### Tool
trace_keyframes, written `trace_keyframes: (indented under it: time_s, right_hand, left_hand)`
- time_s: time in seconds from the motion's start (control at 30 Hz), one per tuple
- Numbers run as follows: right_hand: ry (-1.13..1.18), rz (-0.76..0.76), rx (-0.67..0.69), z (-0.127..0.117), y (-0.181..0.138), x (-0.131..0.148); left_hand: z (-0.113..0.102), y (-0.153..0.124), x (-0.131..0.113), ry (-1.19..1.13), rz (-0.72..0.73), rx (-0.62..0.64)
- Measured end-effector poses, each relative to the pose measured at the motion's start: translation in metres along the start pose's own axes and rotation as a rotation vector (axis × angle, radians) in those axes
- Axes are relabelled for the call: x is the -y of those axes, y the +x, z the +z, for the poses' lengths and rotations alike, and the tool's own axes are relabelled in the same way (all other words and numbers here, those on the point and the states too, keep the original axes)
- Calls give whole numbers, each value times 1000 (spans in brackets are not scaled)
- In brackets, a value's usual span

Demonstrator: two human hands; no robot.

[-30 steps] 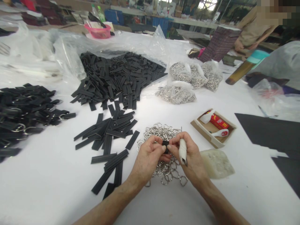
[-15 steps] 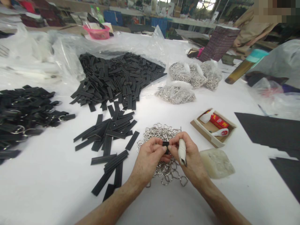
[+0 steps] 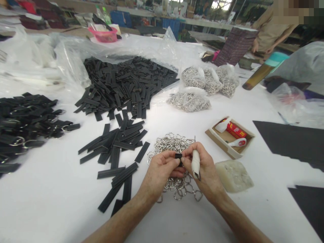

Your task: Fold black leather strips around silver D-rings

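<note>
Both my hands meet over a loose heap of metal rings (image 3: 174, 143) on the white table. My left hand (image 3: 162, 173) pinches a small black strip (image 3: 178, 156) between thumb and fingers. My right hand (image 3: 202, 170) pinches the same strip from the other side and also holds a white-wrapped tool (image 3: 195, 164) that points down from the palm. Loose black strips (image 3: 118, 145) lie just left of my hands.
A big pile of black strips (image 3: 126, 82) lies on clear plastic behind. Finished strips with rings (image 3: 22, 125) are heaped at the left. Bags of rings (image 3: 207, 81), a cardboard tray (image 3: 229, 136), a pale block (image 3: 234, 175) and black sheets (image 3: 291, 141) are on the right. Another person (image 3: 270, 32) stands far right.
My hands stay in place, still pinching the strip; the view has shifted slightly.
</note>
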State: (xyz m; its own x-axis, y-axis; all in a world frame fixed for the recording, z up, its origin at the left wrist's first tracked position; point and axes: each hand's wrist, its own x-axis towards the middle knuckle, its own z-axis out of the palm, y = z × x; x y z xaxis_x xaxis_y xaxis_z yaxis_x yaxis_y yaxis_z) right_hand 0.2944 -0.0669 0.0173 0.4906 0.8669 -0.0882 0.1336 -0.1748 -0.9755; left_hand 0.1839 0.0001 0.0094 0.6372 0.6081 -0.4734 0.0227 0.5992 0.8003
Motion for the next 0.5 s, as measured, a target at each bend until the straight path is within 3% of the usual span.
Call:
trace_keyframes:
  time_s: [0.3, 0.5]
  right_hand:
    - [-49, -12, -7, 0, -1, 1]
    - [-30, -16, -22, 1, -3, 2]
  left_hand:
    - [-1, 1, 2, 41, 12, 50]
    - [0, 1, 1, 36, 7, -21]
